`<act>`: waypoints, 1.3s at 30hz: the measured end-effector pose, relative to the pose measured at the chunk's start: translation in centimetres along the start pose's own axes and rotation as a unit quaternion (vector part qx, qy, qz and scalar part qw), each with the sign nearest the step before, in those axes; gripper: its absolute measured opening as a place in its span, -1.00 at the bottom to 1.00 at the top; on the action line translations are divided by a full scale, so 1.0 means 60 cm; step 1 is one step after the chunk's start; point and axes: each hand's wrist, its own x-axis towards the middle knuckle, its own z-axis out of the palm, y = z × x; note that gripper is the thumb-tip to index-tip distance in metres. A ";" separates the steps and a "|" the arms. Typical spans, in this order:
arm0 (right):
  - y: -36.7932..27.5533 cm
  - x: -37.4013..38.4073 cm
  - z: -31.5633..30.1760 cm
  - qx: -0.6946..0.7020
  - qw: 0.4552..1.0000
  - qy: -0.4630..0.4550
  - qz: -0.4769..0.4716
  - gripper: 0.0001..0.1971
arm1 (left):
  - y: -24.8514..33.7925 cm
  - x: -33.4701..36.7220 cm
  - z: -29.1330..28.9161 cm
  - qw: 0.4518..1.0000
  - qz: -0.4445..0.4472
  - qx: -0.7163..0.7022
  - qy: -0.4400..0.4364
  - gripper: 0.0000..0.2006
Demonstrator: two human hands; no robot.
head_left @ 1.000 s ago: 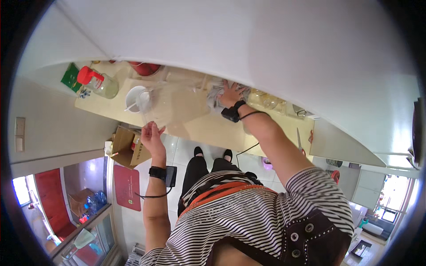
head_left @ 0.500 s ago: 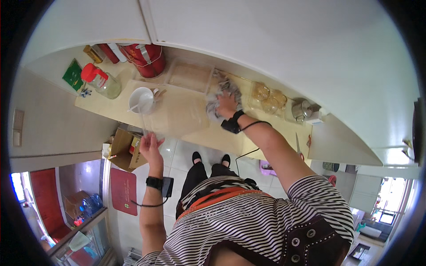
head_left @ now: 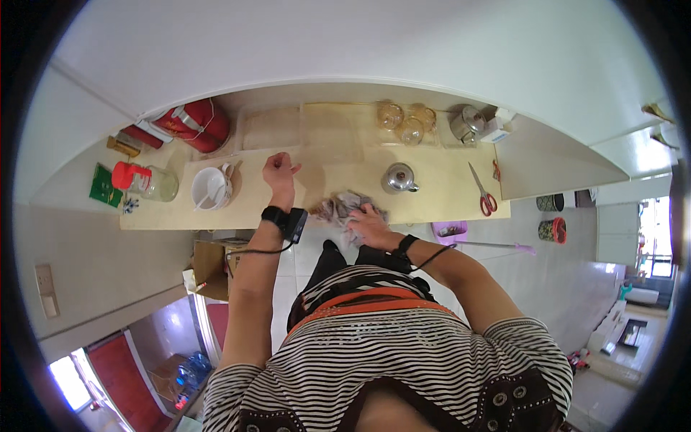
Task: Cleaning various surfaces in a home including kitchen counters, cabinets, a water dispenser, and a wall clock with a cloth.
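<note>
Head view: half-curled right hand (head_left: 370,227) is clutching cloth (head_left: 335,208) beneath; left hand (head_left: 279,173) is curling, hold unclear; pressing evenly seems best.

We stretch our left arm (head_left: 253,299) forward, left grip (head_left: 281,173) loosely curled; our right arm (head_left: 461,279) angles inward, right grip (head_left: 370,226) nearer us, palm down.

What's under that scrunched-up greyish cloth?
Behind the greyish cloth you can see the pale counter, and the cloth overlaps its front edge. The right hand is on the cloth. Anything directly underneath is covered, so I can't tell.
</note>
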 end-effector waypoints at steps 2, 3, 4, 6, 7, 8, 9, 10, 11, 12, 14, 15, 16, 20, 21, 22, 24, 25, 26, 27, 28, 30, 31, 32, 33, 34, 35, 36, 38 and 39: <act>0.035 -0.053 0.010 -0.001 0.999 0.019 0.032 -0.51 | -0.021 0.014 0.051 0.999 -0.009 0.023 -0.034 -0.91; 0.045 -0.067 0.013 -0.003 0.998 0.028 0.048 -0.45 | -0.034 0.022 0.070 0.998 -0.014 0.042 -0.049 -0.89; 0.034 -0.066 0.016 -0.022 0.998 0.024 0.051 -0.46 | -0.054 0.032 0.079 0.997 -0.017 0.046 -0.055 -0.89; 0.053 -0.119 0.012 -0.004 0.995 0.053 0.084 -0.47 | -0.102 0.051 0.106 0.988 -0.022 0.137 -0.068 -0.77; 0.066 -0.146 0.017 0.011 0.991 0.086 0.104 -0.47 | -0.120 0.065 0.118 0.988 -0.022 0.136 -0.075 -0.77; 0.068 -0.153 0.022 0.016 0.986 0.109 0.122 -0.51 | -0.135 0.083 0.119 0.986 -0.038 0.141 -0.083 -0.67; 0.069 -0.155 0.019 0.017 0.987 0.111 0.117 -0.51 | -0.151 0.102 0.113 0.984 -0.054 0.147 -0.087 -0.56; 0.064 -0.146 0.011 0.012 0.985 0.135 0.104 -0.53 | -0.151 0.132 0.096 0.984 -0.042 0.153 -0.077 -0.56; 0.056 -0.132 0.006 0.009 0.984 0.157 0.083 -0.54 | -0.146 0.163 0.061 0.952 0.024 0.302 -0.037 -0.38; 0.051 -0.124 0.001 0.012 0.986 0.152 0.067 -0.54 | -0.145 0.177 0.031 0.895 0.076 0.439 0.003 -0.21; 0.058 -0.146 -0.009 0.038 0.978 0.176 0.109 -0.56 | -0.133 0.136 0.066 0.862 0.074 0.500 -0.045 -0.09; 0.070 -0.166 -0.010 0.030 0.977 0.170 0.127 -0.56 | -0.124 0.097 0.098 0.825 0.069 0.553 -0.097 0.02; 0.085 -0.192 -0.006 0.021 0.973 0.173 0.149 -0.56 | -0.085 0.056 0.143 0.823 0.068 0.551 -0.120 0.02; 0.085 -0.197 -0.001 0.051 0.969 0.172 0.173 -0.56 | 0.027 -0.006 0.158 0.701 0.010 0.678 -0.222 0.03; 0.086 -0.193 -0.002 0.051 0.969 0.172 0.170 -0.56 | 0.035 -0.007 0.151 0.644 0.034 0.725 -0.242 -0.01; 0.085 -0.179 -0.004 0.044 0.971 0.178 0.153 -0.57 | 0.030 0.002 0.125 0.647 0.033 0.727 -0.229 -0.01; 0.080 -0.158 -0.009 0.039 0.973 0.183 0.132 -0.58 | 0.009 0.009 0.088 0.622 0.173 0.716 -0.263 -0.11; 0.084 -0.163 -0.008 0.029 0.974 0.177 0.142 -0.60 | 0.004 0.004 0.093 0.622 0.175 0.714 -0.269 -0.11; 0.088 -0.169 -0.006 0.020 0.973 0.170 0.152 -0.62 | -0.002 -0.002 0.099 0.572 0.274 0.704 -0.318 -0.15; 0.092 -0.179 -0.002 0.018 0.971 0.171 0.164 -0.62 | -0.006 -0.014 0.117 0.514 0.371 0.681 -0.367 -0.19; 0.090 -0.175 -0.003 0.025 0.973 0.168 0.156 -0.63 | -0.014 -0.021 0.122 0.514 0.370 0.682 -0.365 -0.19; 0.088 -0.172 -0.006 0.029 0.974 0.166 0.153 -0.64 | -0.032 -0.038 0.140 0.518 0.364 0.704 -0.320 -0.19; 0.089 -0.169 -0.005 0.035 0.977 0.148 0.149 -0.64 | -0.035 -0.037 0.148 0.519 0.366 0.702 -0.323 -0.19; 0.090 -0.168 -0.005 0.041 0.980 0.131 0.146 -0.64 | -0.036 -0.032 0.159 0.534 0.306 0.719 -0.324 -0.21; 0.092 -0.171 -0.005 0.039 0.979 0.131 0.151 -0.64 | -0.038 -0.028 0.170 0.546 0.246 0.733 -0.324 -0.23; 0.091 -0.167 -0.007 0.042 0.979 0.136 0.143 -0.65 | -0.040 -0.018 0.165 0.546 0.246 0.733 -0.322 -0.23; 0.090 -0.164 -0.010 0.046 0.980 0.140 0.136 -0.66 | -0.042 -0.009 0.158 0.570 0.239 0.713 -0.331 -0.25; 0.089 -0.168 -0.013 0.047 0.978 0.141 0.144 -0.66 | -0.044 -0.012 0.167 0.591 0.232 0.689 -0.349 -0.27; 0.086 -0.179 -0.019 0.005 0.981 0.102 0.164 -0.66 | -0.054 -0.034 0.187 0.576 0.234 0.697 -0.358 -0.31; 0.082 -0.184 -0.019 0.006 0.979 0.103 0.178 -0.66 | -0.058 -0.050 0.200 0.560 0.237 0.705 -0.365 -0.35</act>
